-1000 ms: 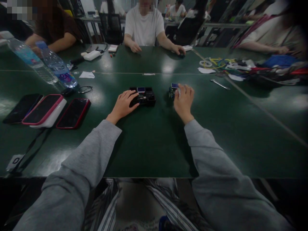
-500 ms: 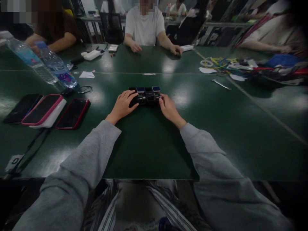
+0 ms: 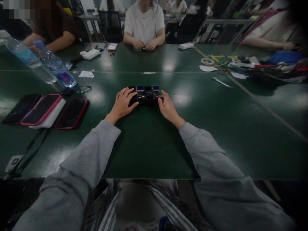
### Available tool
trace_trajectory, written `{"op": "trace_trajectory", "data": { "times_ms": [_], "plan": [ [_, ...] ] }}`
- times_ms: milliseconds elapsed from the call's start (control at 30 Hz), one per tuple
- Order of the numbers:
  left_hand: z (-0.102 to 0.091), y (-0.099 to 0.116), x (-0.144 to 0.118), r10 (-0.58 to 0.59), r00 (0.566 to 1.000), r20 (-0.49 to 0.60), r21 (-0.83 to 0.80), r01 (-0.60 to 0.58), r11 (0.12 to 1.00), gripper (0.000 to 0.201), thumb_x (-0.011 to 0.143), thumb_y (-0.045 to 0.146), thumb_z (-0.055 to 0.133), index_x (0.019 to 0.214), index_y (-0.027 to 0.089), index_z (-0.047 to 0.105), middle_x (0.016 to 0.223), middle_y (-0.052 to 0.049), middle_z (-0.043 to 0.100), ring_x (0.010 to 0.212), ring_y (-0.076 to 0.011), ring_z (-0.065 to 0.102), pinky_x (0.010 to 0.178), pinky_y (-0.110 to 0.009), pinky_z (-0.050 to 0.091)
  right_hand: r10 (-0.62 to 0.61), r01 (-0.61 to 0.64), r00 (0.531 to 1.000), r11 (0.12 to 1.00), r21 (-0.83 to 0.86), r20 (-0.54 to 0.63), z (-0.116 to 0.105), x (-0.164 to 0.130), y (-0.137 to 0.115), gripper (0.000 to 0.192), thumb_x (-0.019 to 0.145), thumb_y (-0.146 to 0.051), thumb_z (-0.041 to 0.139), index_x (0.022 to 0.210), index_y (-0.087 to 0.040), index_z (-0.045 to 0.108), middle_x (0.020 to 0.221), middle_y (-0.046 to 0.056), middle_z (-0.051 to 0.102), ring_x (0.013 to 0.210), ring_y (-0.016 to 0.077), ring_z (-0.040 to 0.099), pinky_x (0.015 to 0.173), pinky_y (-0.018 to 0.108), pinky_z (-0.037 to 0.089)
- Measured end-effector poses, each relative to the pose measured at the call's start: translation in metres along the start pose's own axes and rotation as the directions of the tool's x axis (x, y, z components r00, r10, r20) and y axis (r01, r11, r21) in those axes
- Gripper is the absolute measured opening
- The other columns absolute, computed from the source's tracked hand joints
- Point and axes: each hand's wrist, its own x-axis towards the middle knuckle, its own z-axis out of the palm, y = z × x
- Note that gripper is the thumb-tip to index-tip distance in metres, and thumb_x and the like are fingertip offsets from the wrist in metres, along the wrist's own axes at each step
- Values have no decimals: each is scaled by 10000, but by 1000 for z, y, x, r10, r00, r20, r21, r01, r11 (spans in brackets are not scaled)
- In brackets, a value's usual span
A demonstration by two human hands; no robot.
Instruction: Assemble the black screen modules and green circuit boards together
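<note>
A black electronic device (image 3: pixel 149 97) with bare circuit boards and two small screens along its far edge lies on the green table before me. My left hand (image 3: pixel 123 102) grips its left end, fingers over the top and thumb along the near side. At the opposite end, my right hand (image 3: pixel 167 107) holds the device between thumb and fingers. The fingertips of that hand are partly hidden behind the device.
To the left lie a red-cased phone (image 3: pixel 72 113), a pink-cased phone (image 3: pixel 42 109) and two water bottles (image 3: pixel 56 65). A wrench (image 3: pixel 221 82) and tangled cables (image 3: pixel 250 64) are at the right. Across the table (image 3: pixel 154 144) sits a person in a white shirt (image 3: pixel 144 24).
Both my hands keep hold of the device, which seems slightly tilted compared with before. The person opposite has drawn one hand in from the white object at the side to join the other.
</note>
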Motion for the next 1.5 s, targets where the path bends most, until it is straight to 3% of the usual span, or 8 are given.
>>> {"op": "trace_trajectory", "data": {
  "times_ms": [133,300,467,767,1033,1267,1500],
  "plan": [
    [4,-3,0,-18,1000,-16,8,18,1000,637,952,626,470,1476,265,439,1590,-112,399,1499,-354,289,1212,-583,279,-46,47,999,998,-31,21,-3,0,-3,626,1044,-559,207,1500,-169,383,1430,181,545,1246,342,569,1071,566,459],
    [5,-4,0,-25,999,22,-7,25,1000,582,973,582,455,1473,285,438,1548,-107,453,1454,-347,359,1168,-587,356,-59,68,994,993,-101,87,-6,-1,-7,640,1050,-573,165,1496,-203,436,1384,160,578,1255,353,544,1044,582,463],
    [3,-2,1,-31,999,28,-7,31,999,554,968,510,513,1462,268,446,1549,-104,449,1449,-337,359,1162,-561,380,-71,97,987,978,-185,145,-8,-4,-9,746,978,-705,374,1511,-184,417,1366,188,547,1242,387,519,1014,600,475],
    [2,-2,1,-31,999,40,-36,33,999,548,965,486,529,1460,269,438,1548,-108,440,1446,-341,350,1161,-592,381,-81,103,990,976,-192,118,-8,-2,-9,533,1000,-465,488,1461,-199,464,1300,164,575,1176,356,557,968,573,507],
    [5,-6,2,-20,999,39,-45,22,999,551,960,467,540,1464,271,432,1549,-110,438,1445,-341,349,1171,-607,360,-82,101,991,974,-201,103,-8,-2,-12,517,992,-440,519,1412,-138,507,1283,184,593,1149,352,569,960,548,517],
    [3,-5,2,-28,998,49,-63,31,998,559,958,480,537,1465,271,431,1551,-122,432,1445,-353,348,1159,-627,362,-69,90,991,977,-194,111,-10,-2,-13,493,1001,-468,488,1418,-204,497,1278,161,591,1148,353,574,935,567,521],
    [4,-6,3,-29,998,50,-61,32,998,569,955,548,507,1454,283,438,1549,-115,435,1444,-353,348,1152,-627,375,-66,87,993,973,-212,101,-9,-2,-14,479,1001,-452,505,1400,-187,509,1254,167,596,1158,355,571,955,560,515]
  ]
}}
